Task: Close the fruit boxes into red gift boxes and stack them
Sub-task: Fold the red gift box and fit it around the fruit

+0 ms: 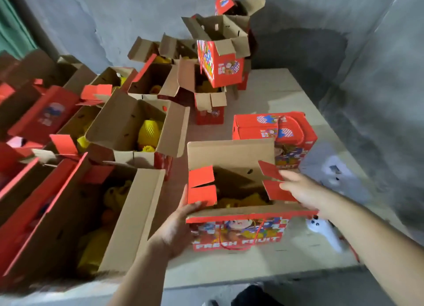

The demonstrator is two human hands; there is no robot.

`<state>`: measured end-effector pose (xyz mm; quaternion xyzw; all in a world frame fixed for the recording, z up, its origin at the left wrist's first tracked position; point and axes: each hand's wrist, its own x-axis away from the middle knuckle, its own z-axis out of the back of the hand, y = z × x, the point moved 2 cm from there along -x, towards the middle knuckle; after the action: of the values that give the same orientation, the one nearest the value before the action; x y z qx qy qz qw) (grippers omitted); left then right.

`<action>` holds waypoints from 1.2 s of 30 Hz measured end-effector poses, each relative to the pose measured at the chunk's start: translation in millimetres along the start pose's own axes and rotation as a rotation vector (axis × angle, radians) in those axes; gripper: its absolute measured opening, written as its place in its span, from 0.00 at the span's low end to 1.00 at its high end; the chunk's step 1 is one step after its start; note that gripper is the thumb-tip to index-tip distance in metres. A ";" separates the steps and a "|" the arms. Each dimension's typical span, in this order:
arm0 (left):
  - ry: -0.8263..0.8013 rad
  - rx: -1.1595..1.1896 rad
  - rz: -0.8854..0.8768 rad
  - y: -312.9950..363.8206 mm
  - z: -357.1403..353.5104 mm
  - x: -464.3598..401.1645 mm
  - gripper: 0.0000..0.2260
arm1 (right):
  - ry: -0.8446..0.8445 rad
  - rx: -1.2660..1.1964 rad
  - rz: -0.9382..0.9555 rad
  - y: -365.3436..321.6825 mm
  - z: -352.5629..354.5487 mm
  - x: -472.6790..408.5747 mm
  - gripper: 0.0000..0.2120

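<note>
An open red gift box (238, 231) printed "FRESH FRUIT" stands near the front edge of the pale worktop (270, 92), its brown rear flap upright and its red side flaps raised; yellow foam-netted fruit (241, 201) shows inside. The left hand (177, 225) lies against the box's left end, fingers straight up along the wall, thumb at the lower left side flap (202, 194). The right hand (300, 189) reaches to the right end with fingers extended, fingertips touching the red right side flaps (274, 181); whether it pinches them cannot be told. Just behind stands a closed red gift box (273, 127) with its handle on top. To the left, several open gift boxes crowd together, the nearest (75, 214) large and dim inside, another (137, 131) holding a netted yellow fruit. Farther back, empty open boxes (220, 53) pile loosely against the grey wall (321, 30). A white object (325, 232) lies by the right forearm, too blurred to name.
</note>
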<state>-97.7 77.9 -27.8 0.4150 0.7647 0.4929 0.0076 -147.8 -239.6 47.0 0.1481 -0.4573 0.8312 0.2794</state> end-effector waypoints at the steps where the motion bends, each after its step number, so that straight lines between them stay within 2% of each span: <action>1: 0.034 -0.017 -0.037 -9.1 0.5 -4.1 0.33 | 0.005 0.029 0.019 4.7 -4.5 0.5 0.21; 4: 0.150 -0.006 -0.155 -13.6 -0.1 -11.5 0.26 | -0.006 -0.049 0.030 21.7 -15.0 9.3 0.25; 7: 0.111 -0.062 -0.160 -10.8 -3.6 -16.0 0.23 | 0.037 -0.156 0.077 39.2 -21.3 16.8 0.26; 10: 0.262 -0.191 -0.133 -2.5 3.3 -10.5 0.23 | 0.134 -0.390 0.086 61.4 -18.6 16.5 0.27; 13: 0.482 -0.392 -0.120 16.5 15.9 -14.9 0.12 | 0.172 -0.424 0.046 83.8 -22.2 16.3 0.26; 14: 0.501 -0.421 -0.111 22.6 17.0 -18.9 0.13 | 0.187 -0.446 0.042 88.7 -23.0 13.7 0.24; 16: 0.479 -0.438 -0.122 35.9 12.9 -31.0 0.21 | 0.215 -0.505 0.089 88.0 -19.8 8.0 0.21; 18: 0.431 -0.350 -0.153 44.7 2.8 -44.3 0.25 | 0.203 -0.522 0.139 77.8 -13.5 2.4 0.20; 20: 0.335 -0.255 -0.161 47.2 -3.3 -54.6 0.22 | 0.152 -0.511 0.165 68.6 -10.4 -4.6 0.22; 23: 0.351 -0.275 -0.098 46.7 -2.3 -55.6 0.13 | 0.085 -0.566 0.157 61.7 -16.6 -11.5 0.21; 24: 0.376 -0.279 -0.105 45.1 -0.7 -54.5 0.13 | 0.062 -0.567 0.150 61.4 -21.0 -12.6 0.22; 27: 0.497 -0.127 -0.058 36.7 2.5 -53.3 0.25 | 0.031 -0.533 0.166 65.3 -29.1 -17.2 0.31; 31: 0.493 -0.063 -0.006 34.8 3.4 -56.0 0.31 | -0.015 -0.660 0.165 58.3 -25.2 -29.2 0.39; 33: 0.510 -0.060 -0.008 37.2 -3.5 -55.8 0.27 | -0.017 -0.668 0.153 61.7 -25.1 -35.6 0.47; 34: 0.534 -0.086 -0.035 37.4 -6.6 -55.7 0.22 | -0.005 -0.651 0.173 64.6 -25.8 -37.7 0.46; 36: 0.577 -0.293 -0.138 35.9 -7.7 -56.9 0.06 | 0.016 -0.614 0.220 68.0 -26.9 -42.6 0.37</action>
<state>-41.0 41.7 -19.2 0.2001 0.6827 0.6931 -0.1163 -154.2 -259.9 -35.0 0.0000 -0.6975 0.6809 0.2232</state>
